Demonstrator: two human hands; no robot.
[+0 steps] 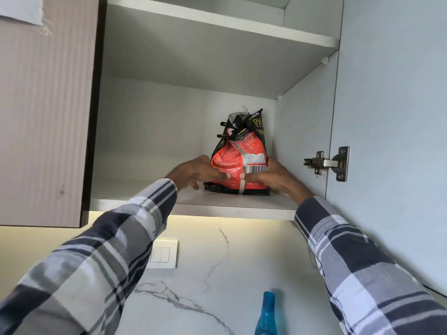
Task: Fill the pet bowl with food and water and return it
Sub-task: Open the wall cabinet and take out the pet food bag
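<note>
Both hands (193, 171) (280, 174) hold food bag (239, 163) on cabinet shelf (145, 189).

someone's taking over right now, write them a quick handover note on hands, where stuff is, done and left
Left hand: fingers pressed against the left side of the pet food bag.
Right hand: holds the bag's right side, thumb across the front.
The bag stands upright on the lower shelf of the open wall cabinet, top folded and clipped shut.
A blue bottle stands on the counter below. No pet bowl in view.
Done: cabinet open, bag reached.
Left: whether the bowl is filled cannot be told from here.
</note>
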